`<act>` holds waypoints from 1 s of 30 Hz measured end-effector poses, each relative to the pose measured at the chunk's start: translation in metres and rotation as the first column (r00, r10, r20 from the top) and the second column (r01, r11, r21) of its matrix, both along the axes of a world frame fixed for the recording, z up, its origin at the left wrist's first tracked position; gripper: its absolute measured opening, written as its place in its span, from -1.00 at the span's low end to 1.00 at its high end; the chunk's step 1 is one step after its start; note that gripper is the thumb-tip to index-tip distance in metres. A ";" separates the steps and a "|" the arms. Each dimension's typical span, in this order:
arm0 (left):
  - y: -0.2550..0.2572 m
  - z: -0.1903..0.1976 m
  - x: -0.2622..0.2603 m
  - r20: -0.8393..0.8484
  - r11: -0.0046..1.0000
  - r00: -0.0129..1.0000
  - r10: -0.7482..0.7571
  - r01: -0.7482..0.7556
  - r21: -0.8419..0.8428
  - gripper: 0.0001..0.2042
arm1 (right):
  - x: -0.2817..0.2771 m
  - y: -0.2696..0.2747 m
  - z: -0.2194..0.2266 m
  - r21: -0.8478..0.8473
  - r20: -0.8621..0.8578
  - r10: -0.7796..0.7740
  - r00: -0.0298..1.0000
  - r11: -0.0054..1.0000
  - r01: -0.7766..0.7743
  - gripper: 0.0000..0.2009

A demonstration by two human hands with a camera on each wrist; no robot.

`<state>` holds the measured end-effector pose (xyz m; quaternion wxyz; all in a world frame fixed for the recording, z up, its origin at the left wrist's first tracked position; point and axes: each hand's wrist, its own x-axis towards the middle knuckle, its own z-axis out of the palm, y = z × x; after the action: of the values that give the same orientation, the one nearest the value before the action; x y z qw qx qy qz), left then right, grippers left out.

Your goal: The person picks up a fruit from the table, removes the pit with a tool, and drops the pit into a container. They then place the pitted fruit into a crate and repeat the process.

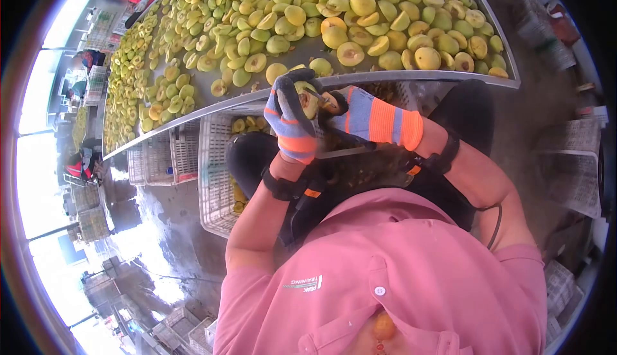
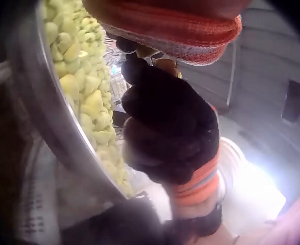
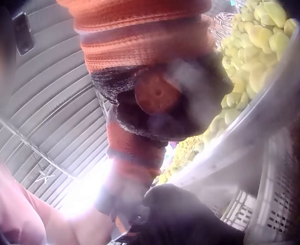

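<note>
My left hand (image 1: 290, 112), in a grey and orange knitted glove with dark palm coating, grips a halved yellow-green fruit (image 1: 307, 100), its cut face turned toward my right hand. My right hand (image 1: 366, 116), gloved alike, holds a small pitting tool by its handle (image 3: 157, 92), whose round reddish-brown end shows in the right wrist view. The tool's working end is at the cut face in the head view. Both hands meet just over the near rim of the fruit table. In the left wrist view my right hand (image 2: 170, 122) hides most of the tool.
A metal-rimmed table (image 1: 385, 77) heaped with whole and halved fruit lies in front. Below it stand white plastic crates (image 1: 215, 181), one with fruit pieces inside. My dark-clad knees flank the hands. Other people work along the far left; stacked crates (image 1: 572, 178) stand at right.
</note>
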<state>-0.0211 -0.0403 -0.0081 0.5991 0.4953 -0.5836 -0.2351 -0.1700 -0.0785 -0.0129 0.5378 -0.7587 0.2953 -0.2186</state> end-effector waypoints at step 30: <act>0.007 0.015 0.020 0.281 0.948 0.918 -0.281 0.221 0.228 -0.60 | -0.017 -0.016 0.000 0.072 0.143 -0.120 0.982 0.991 0.110 -0.69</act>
<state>-0.0006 -0.0330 0.0067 0.4143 0.5020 -0.7037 -0.2848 -0.1870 -0.0947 -0.0132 0.5685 -0.7047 0.3050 -0.2953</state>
